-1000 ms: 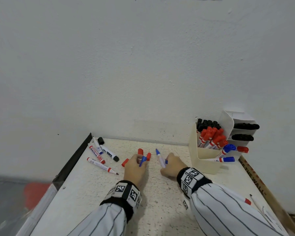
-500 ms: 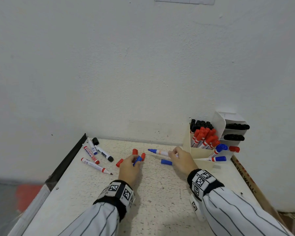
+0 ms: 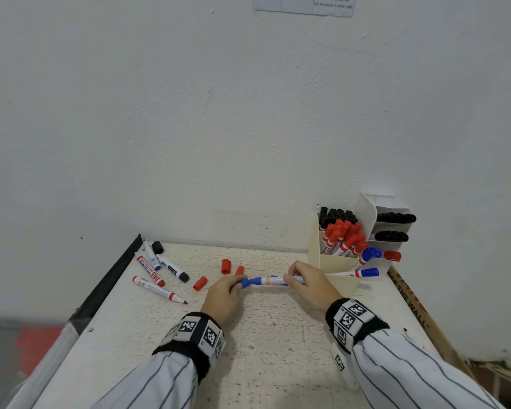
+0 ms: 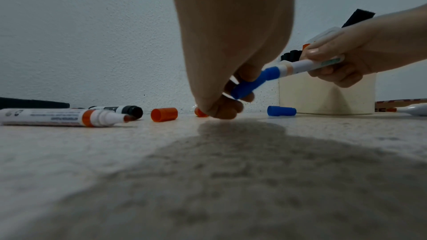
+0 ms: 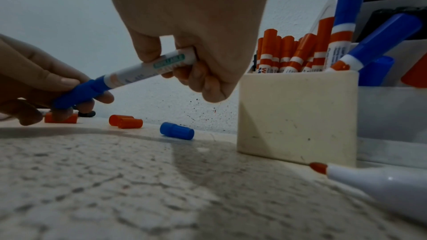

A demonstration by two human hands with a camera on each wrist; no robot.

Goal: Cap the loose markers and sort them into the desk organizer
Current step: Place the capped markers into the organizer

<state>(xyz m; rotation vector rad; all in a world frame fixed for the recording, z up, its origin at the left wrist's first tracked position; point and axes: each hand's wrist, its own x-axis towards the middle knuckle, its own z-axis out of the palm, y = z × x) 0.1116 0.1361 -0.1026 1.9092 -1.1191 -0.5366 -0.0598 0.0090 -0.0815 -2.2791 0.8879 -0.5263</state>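
Note:
A blue-tipped white marker (image 3: 273, 280) lies level between my two hands above the tabletop. My right hand (image 3: 291, 278) grips its barrel (image 5: 143, 69) near the back end. My left hand (image 3: 235, 286) pinches a blue cap (image 3: 244, 283) at the marker's tip; the cap (image 4: 246, 88) meets the blue collar at a slight angle. How far it is seated I cannot tell. The cream desk organizer (image 3: 334, 262) stands at the right against the wall, with black, red and blue capped markers in its compartments.
A loose blue cap (image 5: 176, 130) lies behind the marker. Three red caps (image 3: 225, 266) are scattered beyond my left hand. Several loose markers (image 3: 160, 290) and a black cap (image 3: 157, 247) lie at the far left by the table's dark edge (image 3: 106, 284). An uncapped red marker (image 5: 381, 180) lies under my right wrist.
My right hand lifted the blue marker, turned it sideways and carried its tip leftward to the blue cap held in my left hand. The loose blue cap stayed on the table.

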